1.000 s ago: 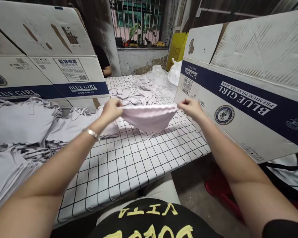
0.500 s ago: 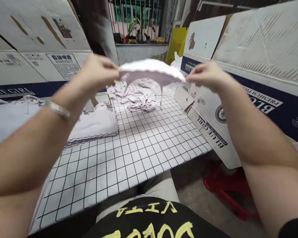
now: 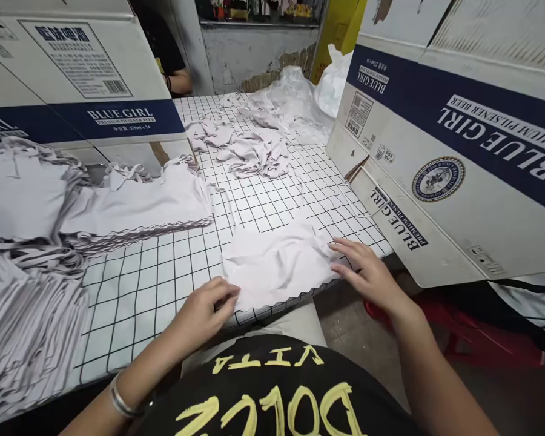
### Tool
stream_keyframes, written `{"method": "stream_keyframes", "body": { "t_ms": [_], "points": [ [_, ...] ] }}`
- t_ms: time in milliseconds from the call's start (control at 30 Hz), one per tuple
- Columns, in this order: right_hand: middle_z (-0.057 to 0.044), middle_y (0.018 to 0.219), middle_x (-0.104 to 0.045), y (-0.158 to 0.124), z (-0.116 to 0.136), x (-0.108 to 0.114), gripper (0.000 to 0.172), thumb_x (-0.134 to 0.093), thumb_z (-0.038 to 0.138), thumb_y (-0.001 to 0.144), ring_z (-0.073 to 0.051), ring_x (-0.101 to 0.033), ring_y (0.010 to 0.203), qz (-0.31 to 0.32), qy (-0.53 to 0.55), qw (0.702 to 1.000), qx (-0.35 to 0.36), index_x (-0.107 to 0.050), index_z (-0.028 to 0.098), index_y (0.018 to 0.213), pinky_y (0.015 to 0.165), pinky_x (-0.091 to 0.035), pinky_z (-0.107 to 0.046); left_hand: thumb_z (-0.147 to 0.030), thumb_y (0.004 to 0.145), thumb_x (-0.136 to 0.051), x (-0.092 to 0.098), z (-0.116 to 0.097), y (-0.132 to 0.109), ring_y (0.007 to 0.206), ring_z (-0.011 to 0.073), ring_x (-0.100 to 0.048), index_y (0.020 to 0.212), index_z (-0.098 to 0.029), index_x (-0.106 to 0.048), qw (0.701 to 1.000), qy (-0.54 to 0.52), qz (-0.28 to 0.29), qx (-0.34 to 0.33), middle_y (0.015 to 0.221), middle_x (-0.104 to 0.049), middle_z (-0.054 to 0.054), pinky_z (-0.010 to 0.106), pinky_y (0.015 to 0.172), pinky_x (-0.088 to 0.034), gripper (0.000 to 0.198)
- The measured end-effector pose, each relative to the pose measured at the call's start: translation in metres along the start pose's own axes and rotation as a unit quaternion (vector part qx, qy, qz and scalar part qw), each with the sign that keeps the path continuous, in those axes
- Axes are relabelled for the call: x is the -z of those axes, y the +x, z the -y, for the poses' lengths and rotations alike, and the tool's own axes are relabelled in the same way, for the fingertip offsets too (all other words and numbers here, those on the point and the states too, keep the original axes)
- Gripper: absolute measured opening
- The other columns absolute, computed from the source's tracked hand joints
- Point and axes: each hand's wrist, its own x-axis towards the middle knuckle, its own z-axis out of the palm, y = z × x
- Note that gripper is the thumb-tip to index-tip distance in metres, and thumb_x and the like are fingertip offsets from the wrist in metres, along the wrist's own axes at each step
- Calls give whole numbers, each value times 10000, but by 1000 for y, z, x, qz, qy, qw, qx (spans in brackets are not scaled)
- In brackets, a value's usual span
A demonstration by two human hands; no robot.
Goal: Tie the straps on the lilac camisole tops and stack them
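Note:
A pale pink camisole top (image 3: 279, 263) lies fairly flat on the checked tablecloth, its wavy hem along the table's front edge. Thin straps stretch away from its far side. My left hand (image 3: 211, 309) pinches the near left corner of the top between thumb and fingers. At the opposite side, my right hand (image 3: 363, 272) rests with fingers stretched and apart, fingertips touching the top's right edge. Soft wrinkles run across the middle of the fabric.
Stacks of similar folded tops (image 3: 136, 206) fill the left side. Crumpled tops (image 3: 257, 151) lie farther back, near clear plastic bags (image 3: 295, 91). Cartons stand on the left (image 3: 118, 124) and right (image 3: 436, 121). Behind the left carton, a person's arm (image 3: 180, 82) shows. A red stool (image 3: 472, 339) is below right.
Both hands have come down from holding the top stretched in the air. The top now lies on the table, and my right hand's pinch has opened. The view has tilted downward.

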Motion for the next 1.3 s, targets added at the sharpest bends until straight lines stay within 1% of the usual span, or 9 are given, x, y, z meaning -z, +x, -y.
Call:
{"method": "stream_keyframes", "body": {
  "t_ms": [133, 233, 300, 533, 667, 833, 1033, 1133, 1300],
  "points": [
    [-47, 1438, -480, 13, 11, -25, 469, -474, 447, 926, -277, -384, 1352, 83, -5, 993, 85, -476, 334, 1381, 1098, -279, -517, -323, 942, -444, 8, 10, 24, 1135, 255, -511, 1255, -245, -575, 994, 85, -55, -50, 1216, -591, 95, 426, 946, -403, 348],
    [-76, 1324, -581, 34, 2, -36, 410, -433, 425, 945, -277, -491, 1215, 14, 0, 1000, 28, -534, 298, 1322, 1013, -347, -487, -350, 940, -438, 7, 22, 48, 1165, 276, -473, 1312, -248, -509, 993, 112, -35, -21, 1256, -579, 96, 473, 945, -356, 392],
    [-83, 1245, -622, 53, -5, -33, 387, -492, 444, 910, -289, -513, 1130, 1, -17, 1000, -2, -576, 304, 1261, 963, -353, -492, -370, 905, -485, 10, 26, 63, 1085, 278, -504, 1209, -235, -573, 993, 114, -6, 14, 1140, -629, 85, 472, 907, -355, 344],
    [-11, 707, -609, 104, -22, -7, 347, -666, 543, 716, -183, -555, 721, 157, 65, 981, -88, -630, 198, 719, 726, -428, -333, -440, 845, -491, 30, 26, 86, 849, 230, -564, 789, -209, -619, 991, 52, 81, 94, 785, -658, 16, 456, 916, -333, 271],
    [-47, 891, -631, 107, -23, -17, 266, -710, 467, 712, -254, -551, 941, 51, -16, 995, -86, -632, 215, 746, 871, -387, -408, -382, 838, -534, 26, 34, 92, 921, 260, -558, 851, -215, -611, 987, 109, 22, 120, 846, -658, 34, 494, 920, -308, 184],
    [-69, 961, -633, 141, 26, -45, 199, -604, 411, 838, -237, -544, 960, -70, -1, 997, -20, -599, 213, 825, 875, -385, -371, -281, 904, -472, 15, 28, 91, 1016, 278, -527, 1006, -182, -611, 978, 186, -96, 23, 1034, -631, 109, 460, 882, -369, 199],
    [-22, 742, -653, 234, 122, -92, 329, -694, 498, 747, -179, -583, 729, 191, 12, 980, -50, -561, 202, 697, 696, -393, -287, -455, 914, -485, -13, 17, 64, 1357, 347, -343, 1364, -274, -468, 978, 182, 13, -102, 1468, -425, 107, 569, 1059, -280, 485],
    [0, 720, -648, 244, 141, -109, 266, -717, 419, 738, -149, -570, 683, 235, 33, 970, -46, -567, 200, 724, 660, -384, -264, -434, 911, -480, -2, 23, 66, 1314, 321, -426, 1318, -262, -512, 990, 124, -1, -69, 1432, -476, 111, 517, 1048, -347, 443],
    [-37, 849, -624, 186, 127, -115, 138, -609, 320, 856, -160, -538, 791, 78, 24, 989, 119, -613, 182, 844, 713, -383, -274, -360, 938, -396, 41, 35, 129, 933, 268, -644, 902, -144, -629, 976, 47, -154, 149, 918, -686, 140, 390, 848, -488, 319]
  ]
}}
